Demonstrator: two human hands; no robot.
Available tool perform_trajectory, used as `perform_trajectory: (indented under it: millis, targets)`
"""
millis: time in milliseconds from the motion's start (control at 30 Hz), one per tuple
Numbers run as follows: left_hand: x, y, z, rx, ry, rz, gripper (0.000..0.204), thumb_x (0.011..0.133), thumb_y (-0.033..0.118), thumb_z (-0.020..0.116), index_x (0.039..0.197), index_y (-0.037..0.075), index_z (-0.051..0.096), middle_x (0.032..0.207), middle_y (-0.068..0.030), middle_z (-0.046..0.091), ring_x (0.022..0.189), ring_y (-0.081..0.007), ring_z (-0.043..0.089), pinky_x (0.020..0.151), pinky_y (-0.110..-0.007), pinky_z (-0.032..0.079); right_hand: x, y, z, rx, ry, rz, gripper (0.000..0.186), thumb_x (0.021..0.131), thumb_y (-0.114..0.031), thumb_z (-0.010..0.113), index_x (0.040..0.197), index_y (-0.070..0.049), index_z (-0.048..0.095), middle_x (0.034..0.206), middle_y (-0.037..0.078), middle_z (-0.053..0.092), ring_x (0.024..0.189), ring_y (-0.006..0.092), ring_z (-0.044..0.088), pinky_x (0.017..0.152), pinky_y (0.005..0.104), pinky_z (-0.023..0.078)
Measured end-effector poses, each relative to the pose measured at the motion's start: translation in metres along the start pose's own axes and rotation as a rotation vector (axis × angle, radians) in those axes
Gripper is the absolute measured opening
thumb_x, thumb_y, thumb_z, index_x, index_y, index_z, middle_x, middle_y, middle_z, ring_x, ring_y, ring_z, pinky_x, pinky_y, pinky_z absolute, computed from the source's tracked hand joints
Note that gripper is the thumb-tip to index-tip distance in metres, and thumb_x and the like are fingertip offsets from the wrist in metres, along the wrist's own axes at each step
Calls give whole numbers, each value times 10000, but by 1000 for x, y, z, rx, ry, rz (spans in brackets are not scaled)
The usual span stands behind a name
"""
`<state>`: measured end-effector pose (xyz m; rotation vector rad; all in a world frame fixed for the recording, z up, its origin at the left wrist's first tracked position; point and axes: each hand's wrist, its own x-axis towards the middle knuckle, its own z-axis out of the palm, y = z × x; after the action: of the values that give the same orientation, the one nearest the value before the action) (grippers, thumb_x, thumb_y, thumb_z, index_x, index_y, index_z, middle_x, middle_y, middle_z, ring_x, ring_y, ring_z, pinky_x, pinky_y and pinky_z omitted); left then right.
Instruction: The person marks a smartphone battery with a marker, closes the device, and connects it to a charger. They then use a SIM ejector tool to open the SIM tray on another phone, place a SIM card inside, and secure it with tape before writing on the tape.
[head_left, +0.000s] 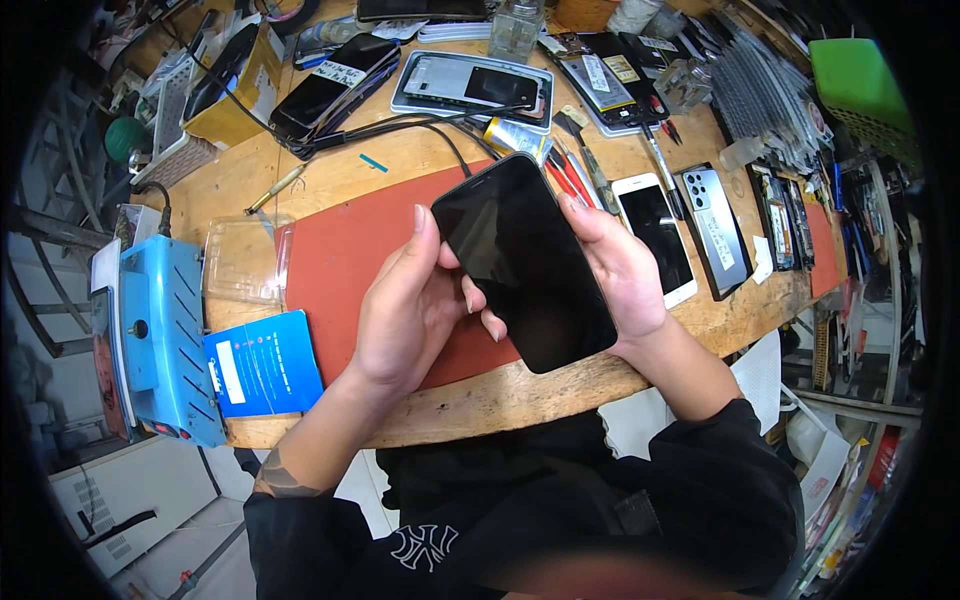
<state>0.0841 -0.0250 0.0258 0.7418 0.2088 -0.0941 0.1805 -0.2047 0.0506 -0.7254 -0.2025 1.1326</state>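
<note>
A smartphone [535, 270] with a dark, glossy screen is held tilted above the red-brown mat [345, 240]. My left hand [410, 305] grips its left edge, the thumb at the upper left corner and some fingertips showing beside the lower left edge. Along the right edge, my right hand [625, 265] closes on the same phone, its thumb near the upper right side and its fingers hidden behind. The screen faces up and shows only faint reflections. Just right of my right hand lies a white phone [657, 235] with a black screen.
Left stand a blue box-shaped device [165, 335], a blue booklet [264, 365] and a clear plastic case [247, 260]. Opened phones [605, 80], a grey tray [475, 88] and cables cross the back. A silver-backed phone [713, 230] and a green basket [862, 85] are at the right.
</note>
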Motion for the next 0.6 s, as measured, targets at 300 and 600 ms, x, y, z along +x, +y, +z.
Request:
perform_trajectory:
  millis: [300, 600]
  targets:
    - [0, 3, 7, 36, -40, -6, 557, 1135, 522, 278, 1070, 57, 576, 943, -73, 602, 752, -142, 549, 710, -406, 594, 2, 1, -3, 43, -80, -16, 601, 1116, -404, 274, 1428, 49, 513, 1206, 248, 695, 921, 366, 733, 864, 423, 595]
    - [-1, 4, 5, 60, 10, -26, 541, 1129, 539, 291, 982, 79, 534, 914, -78, 589, 763, -166, 590, 731, -435, 604, 0, 0, -6, 14, -58, -45, 551, 1114, -358, 314, 1392, 62, 536, 1208, 226, 694, 981, 332, 720, 884, 404, 590]
